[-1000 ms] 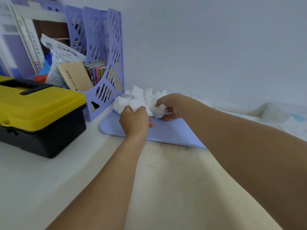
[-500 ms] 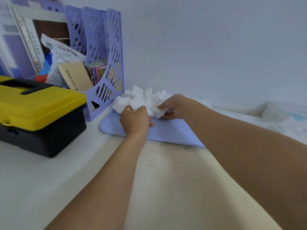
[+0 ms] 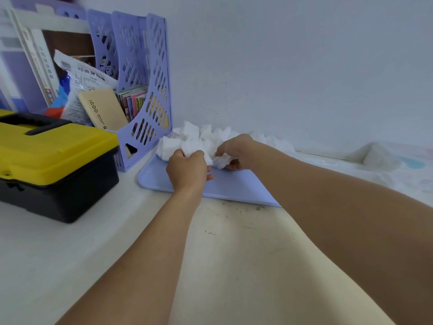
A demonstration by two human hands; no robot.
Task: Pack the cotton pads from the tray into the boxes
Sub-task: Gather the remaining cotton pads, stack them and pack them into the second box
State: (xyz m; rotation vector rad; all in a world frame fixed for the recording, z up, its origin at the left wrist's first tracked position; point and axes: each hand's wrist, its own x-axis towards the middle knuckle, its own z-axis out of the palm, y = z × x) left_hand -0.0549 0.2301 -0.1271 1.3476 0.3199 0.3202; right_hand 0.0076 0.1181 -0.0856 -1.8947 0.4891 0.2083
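Observation:
A heap of white cotton pads [image 3: 194, 134] lies at the back of a pale lilac tray [image 3: 234, 186] against the wall. My left hand [image 3: 187, 170] is curled around a few pads at the front of the heap. My right hand [image 3: 236, 151] pinches pads just to the right of it, fingers curled in, thumb under them. More pads [image 3: 271, 139] show behind my right wrist. No packing box is plainly visible.
A yellow and black toolbox [image 3: 54, 160] stands at the left. A lilac file rack [image 3: 145, 90] with papers and a beige power bank [image 3: 103, 111] sits behind it. A white plastic bag [image 3: 386, 160] lies at the right. The white tabletop is stained near the tray.
My right hand has drawn closer to my left hand and pulled pads toward the front of the tray. My left hand has stayed put, holding its pads.

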